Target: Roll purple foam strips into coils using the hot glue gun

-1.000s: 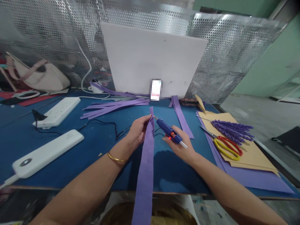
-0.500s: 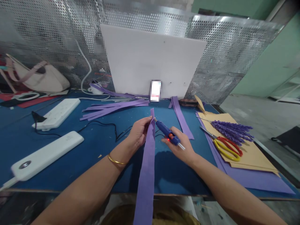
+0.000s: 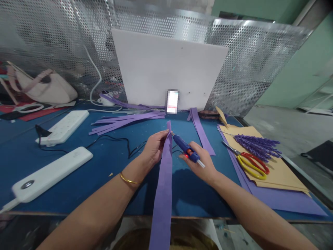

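Between the fingers of my left hand (image 3: 156,146) is the upper part of a long purple paper strip (image 3: 163,194), which hangs down past the table's front edge. My right hand (image 3: 201,158) is closed around a blue glue gun (image 3: 184,145) with a lit red light and a clear glue stick poking from its back. The nozzle is at the strip, close to my left fingertips; whether it touches I cannot tell. More purple strips (image 3: 130,121) lie beyond my left hand, and another purple strip (image 3: 203,133) lies beyond my right hand.
On the right, scissors (image 3: 251,165) and a purple flower sprig (image 3: 257,146) rest on tan sheets (image 3: 283,178). A power strip (image 3: 65,126) and a long white device (image 3: 52,173) occupy the left. A white board (image 3: 171,66) stands behind a bright phone (image 3: 172,101).
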### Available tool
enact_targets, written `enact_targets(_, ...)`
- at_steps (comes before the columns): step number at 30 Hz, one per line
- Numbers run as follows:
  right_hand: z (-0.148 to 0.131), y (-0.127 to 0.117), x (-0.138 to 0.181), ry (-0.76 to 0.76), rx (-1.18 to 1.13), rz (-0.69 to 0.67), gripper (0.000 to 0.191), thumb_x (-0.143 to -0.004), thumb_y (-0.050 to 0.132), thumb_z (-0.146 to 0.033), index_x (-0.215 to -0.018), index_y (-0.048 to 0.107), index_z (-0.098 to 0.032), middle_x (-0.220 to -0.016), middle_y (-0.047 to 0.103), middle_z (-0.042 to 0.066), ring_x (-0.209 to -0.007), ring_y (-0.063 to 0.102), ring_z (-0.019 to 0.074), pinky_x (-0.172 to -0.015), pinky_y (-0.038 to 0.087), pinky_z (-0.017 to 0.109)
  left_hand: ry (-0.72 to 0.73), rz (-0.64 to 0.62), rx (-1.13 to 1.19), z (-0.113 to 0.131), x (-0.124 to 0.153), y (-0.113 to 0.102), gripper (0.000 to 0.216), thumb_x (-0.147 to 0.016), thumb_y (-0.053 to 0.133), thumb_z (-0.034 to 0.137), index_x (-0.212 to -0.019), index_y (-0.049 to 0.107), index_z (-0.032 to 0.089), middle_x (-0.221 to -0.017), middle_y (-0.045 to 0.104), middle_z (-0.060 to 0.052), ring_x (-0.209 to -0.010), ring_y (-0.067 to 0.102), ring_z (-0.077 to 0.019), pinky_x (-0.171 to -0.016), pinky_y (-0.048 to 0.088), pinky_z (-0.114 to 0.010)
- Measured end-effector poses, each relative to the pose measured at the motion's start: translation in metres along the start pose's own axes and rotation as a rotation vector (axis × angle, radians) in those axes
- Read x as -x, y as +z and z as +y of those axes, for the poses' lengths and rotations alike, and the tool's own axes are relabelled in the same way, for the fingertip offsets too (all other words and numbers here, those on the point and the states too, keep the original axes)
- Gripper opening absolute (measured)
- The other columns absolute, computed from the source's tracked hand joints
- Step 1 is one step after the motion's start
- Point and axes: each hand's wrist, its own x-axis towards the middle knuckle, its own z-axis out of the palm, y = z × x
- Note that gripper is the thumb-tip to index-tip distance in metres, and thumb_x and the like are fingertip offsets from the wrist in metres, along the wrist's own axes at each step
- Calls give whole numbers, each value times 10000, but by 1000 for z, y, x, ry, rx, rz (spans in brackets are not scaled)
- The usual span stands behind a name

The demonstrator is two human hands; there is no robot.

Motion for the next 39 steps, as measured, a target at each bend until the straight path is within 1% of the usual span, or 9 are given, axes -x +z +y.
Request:
enact_targets(10,0,-1,0,7,28,-13,291,-894,603,-436,-772,419,-245,-713,511,-16,-601,462,149,-555,327,261,34,-13,-9,-1,-2,-2,61,-701,764,129,-676,713,108,-640,689,-22,-557,587,-88,-558,472,-193)
enact_targets(21,1,-1,2,13,14,-30,307,-901,597,-461,-777,421,-242,-726,518,-14,-609,455,148,-563,326,261,56,2,-30,0,-1,-1,107,-677,803,139,-676,698,124,-619,674,-8,-525,567,-83,-513,463,-190)
enact_targets(30,0,-3,2,21,9,-42,316,-905,594,-477,-781,423,-242,-733,528,-10,-622,472,153,-569,326,263,44,9,-23,1,-2,-2,72,-716,758,125,-676,700,109,-608,662,-10,-534,566,-82,-524,440,-192)
enact_targets(39,-3,-4,2,46,8,-37,316,-888,608,-468,-764,427,-241,-705,525,-13,-598,469,152,-555,322,264,53,4,-34,2,-2,-1,146,-679,798,128,-649,655,135,-577,636,9,-497,532,-77,-498,425,-200)
